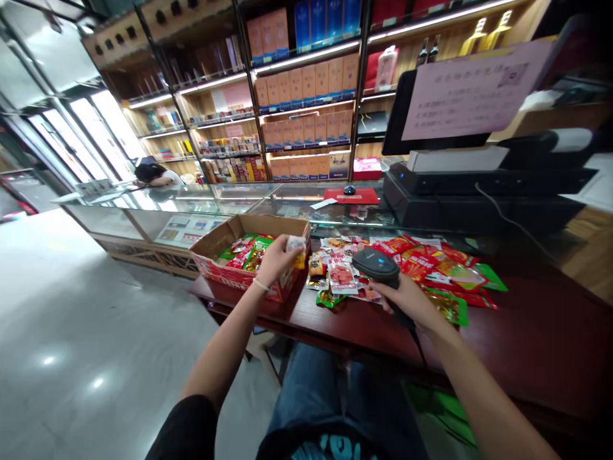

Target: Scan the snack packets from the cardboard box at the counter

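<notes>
My left hand [278, 259] is closed on a small snack packet [296, 245], held over the right edge of an open cardboard box [225, 235] that holds several red and green packets. My right hand [407, 300] grips the handle of a black barcode scanner [376, 263], its head pointing toward the packet. Between and behind my hands, many snack packets [421, 262] lie spread on the dark wooden table [527, 338].
A black cash register with a monitor [479, 185] and a pink paper notice stands at the back right. Glass display counters [191, 204] run along the left, with a person leaning over the far one. Shelves of boxed goods [306, 83] fill the wall. My knees are under the table.
</notes>
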Tool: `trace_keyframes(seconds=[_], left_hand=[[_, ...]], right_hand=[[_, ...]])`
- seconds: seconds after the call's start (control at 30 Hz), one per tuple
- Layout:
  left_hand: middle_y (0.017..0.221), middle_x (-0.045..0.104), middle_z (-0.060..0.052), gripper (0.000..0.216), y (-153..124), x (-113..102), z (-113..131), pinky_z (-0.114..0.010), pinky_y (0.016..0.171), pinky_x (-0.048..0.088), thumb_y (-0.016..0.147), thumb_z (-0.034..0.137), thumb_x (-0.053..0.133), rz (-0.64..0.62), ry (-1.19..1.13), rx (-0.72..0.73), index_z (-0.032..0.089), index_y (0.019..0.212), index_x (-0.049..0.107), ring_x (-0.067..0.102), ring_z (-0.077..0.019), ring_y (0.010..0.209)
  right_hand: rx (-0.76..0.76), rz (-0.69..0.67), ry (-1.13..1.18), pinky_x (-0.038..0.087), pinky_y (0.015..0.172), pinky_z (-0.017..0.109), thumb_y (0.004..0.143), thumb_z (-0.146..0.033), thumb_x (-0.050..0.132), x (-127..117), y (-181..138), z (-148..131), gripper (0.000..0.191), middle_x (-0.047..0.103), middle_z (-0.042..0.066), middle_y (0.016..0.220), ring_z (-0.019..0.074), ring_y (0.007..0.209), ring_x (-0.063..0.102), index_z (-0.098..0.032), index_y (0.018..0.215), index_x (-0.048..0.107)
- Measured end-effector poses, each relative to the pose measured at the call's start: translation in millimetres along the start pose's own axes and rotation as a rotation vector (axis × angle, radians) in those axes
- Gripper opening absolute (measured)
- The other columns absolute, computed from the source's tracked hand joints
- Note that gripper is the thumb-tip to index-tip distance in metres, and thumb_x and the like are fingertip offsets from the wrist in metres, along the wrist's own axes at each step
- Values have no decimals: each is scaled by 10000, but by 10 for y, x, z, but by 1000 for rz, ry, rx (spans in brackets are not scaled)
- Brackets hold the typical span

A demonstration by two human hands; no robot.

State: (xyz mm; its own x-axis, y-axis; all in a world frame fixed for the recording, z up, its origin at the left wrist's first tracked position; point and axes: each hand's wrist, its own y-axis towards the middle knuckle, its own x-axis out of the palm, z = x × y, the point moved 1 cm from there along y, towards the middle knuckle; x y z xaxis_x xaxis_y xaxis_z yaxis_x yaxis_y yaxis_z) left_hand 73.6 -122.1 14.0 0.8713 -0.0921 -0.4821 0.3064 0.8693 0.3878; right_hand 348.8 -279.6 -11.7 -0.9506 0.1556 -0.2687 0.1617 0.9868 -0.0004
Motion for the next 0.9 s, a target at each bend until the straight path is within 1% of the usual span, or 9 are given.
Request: trace_keyframes(seconds=[0.07, 0.13, 0.2, 0.27, 0.37, 0.57, 0.7, 0.8, 0.9], left_hand=[[903, 699, -40, 319, 252, -249, -145, -270, 743, 488, 786, 439, 648, 210, -35, -39, 174, 958, 611, 646, -171, 814], [890, 697, -54, 304, 461, -417, -358, -302, 782, 491, 775, 419, 664, 351, 32, -104, 163, 933, 621, 649, -189, 827], [938, 699, -89, 308, 607, -471, -581, -331, 834, 491, 764, 360, 688, 357, 27, -185, 142, 971, 622, 657, -209, 890], [1039, 690, -132, 362, 687, -440, -755, -348, 886, 484, 767, 291, 694, 326, -52, -240, 125, 1076, 604, 654, -220, 983], [1117, 672, -158, 400, 727, -343, -865, -360, 937, 475, 790, 245, 667, 311, -111, -235, 120, 1162, 585, 643, -223, 1053], [1094, 695, -141, 309, 767, -161, -764, -359, 933, 491, 823, 276, 598, 171, -10, -97, 115, 1082, 647, 661, -218, 1005], [1092, 705, -125, 314, 813, -1, -637, -360, 923, 495, 834, 315, 579, 128, 75, -49, 130, 1075, 662, 663, -219, 995], [1093, 708, -115, 305, 834, 146, -470, -353, 919, 494, 843, 323, 565, 85, 115, -6, 138, 1061, 671, 661, -219, 993], [1071, 716, -91, 284, 816, 348, -188, -339, 906, 497, 852, 329, 555, 20, 131, 45, 160, 1049, 672, 668, -212, 970]], right_hand=[[-11, 4, 1, 399, 405, 251, 759, -501, 687, -3, 43, 14, 354, 540, -43, 422, 145, 377, 504, -195, 872, 549], [-12, -3, 6, 384, 399, 251, 758, -499, 690, 6, 86, 21, 351, 543, -36, 413, 143, 371, 493, -193, 872, 561], [-9, -6, 20, 370, 390, 249, 752, -499, 694, 16, 121, 13, 348, 543, -29, 405, 142, 363, 483, -192, 859, 569], [-1, -2, 42, 366, 384, 251, 737, -501, 705, 14, 146, -5, 351, 542, -25, 400, 143, 358, 481, -194, 838, 568], [15, 7, 61, 374, 388, 254, 724, -492, 720, -20, 171, -28, 345, 553, -17, 411, 145, 363, 490, -195, 814, 569], [14, 93, 113, 365, 377, 247, 730, -473, 722, -187, 223, 11, 329, 542, -34, 407, 134, 350, 467, -196, 825, 571], [-26, 128, 140, 370, 388, 239, 762, -451, 701, -338, 214, 37, 291, 537, -40, 421, 120, 357, 464, -191, 811, 581], [-31, 171, 147, 380, 389, 241, 767, -445, 696, -471, 195, 51, 276, 532, -43, 421, 116, 353, 456, -195, 795, 582], [1, 224, 129, 387, 385, 241, 754, -442, 706, -619, 189, 83, 278, 545, -35, 418, 124, 352, 471, -200, 792, 575]])
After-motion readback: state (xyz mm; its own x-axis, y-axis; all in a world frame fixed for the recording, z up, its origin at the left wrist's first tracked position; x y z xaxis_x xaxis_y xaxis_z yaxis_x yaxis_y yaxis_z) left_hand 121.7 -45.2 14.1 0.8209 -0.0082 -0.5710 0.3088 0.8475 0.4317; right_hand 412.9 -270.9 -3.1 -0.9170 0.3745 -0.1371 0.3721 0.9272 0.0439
